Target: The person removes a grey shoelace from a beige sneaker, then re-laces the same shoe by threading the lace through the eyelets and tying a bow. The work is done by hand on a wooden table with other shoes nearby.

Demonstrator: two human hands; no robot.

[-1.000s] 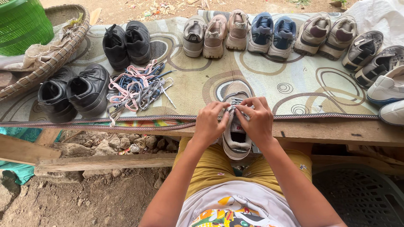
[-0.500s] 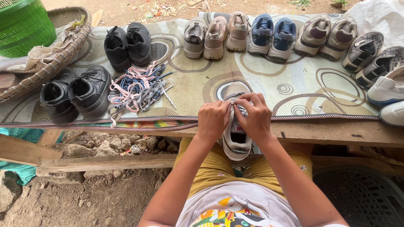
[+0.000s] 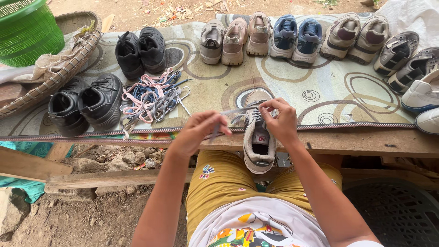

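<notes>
- The beige sneaker (image 3: pixel 259 145) lies toe-forward over the near edge of the bench, its heel hanging above the person's lap. I judge it is propped there so the eyelets face up and both hands can work the lace.
- The left hand (image 3: pixel 197 132) is closed in a pinch on the grey lace (image 3: pixel 238 111), drawing it out to the left and taut across the shoe's tongue.
- The right hand (image 3: pixel 281 120) is closed over the upper part of the sneaker, fingertips at the eyelets where the lace enters. It seems to steady the shoe against the pull.
- A patterned mat (image 3: pixel 315 91) covers the bench and keeps the shoes off the wood.
- A loose heap of spare laces (image 3: pixel 153 97), pink, blue and grey, lies on the mat just left of the hands, within easy reach.
- A pair of black leather shoes (image 3: pixel 82 104) sits beside that heap, and a black pair of sneakers (image 3: pixel 139 49) stands behind it.
- A row of sneakers (image 3: pixel 283 37) in beige, blue and grey lines the far edge of the mat, set in pairs with toes pointing away.
- White shoes (image 3: pixel 423 98) sit at the right end.
- The green plastic basket (image 3: pixel 28 31) at far left shows no contents from here.
- The flat woven tray (image 3: pixel 64 68) beside it holds crumpled sacking and a few bits of leaf.
</notes>
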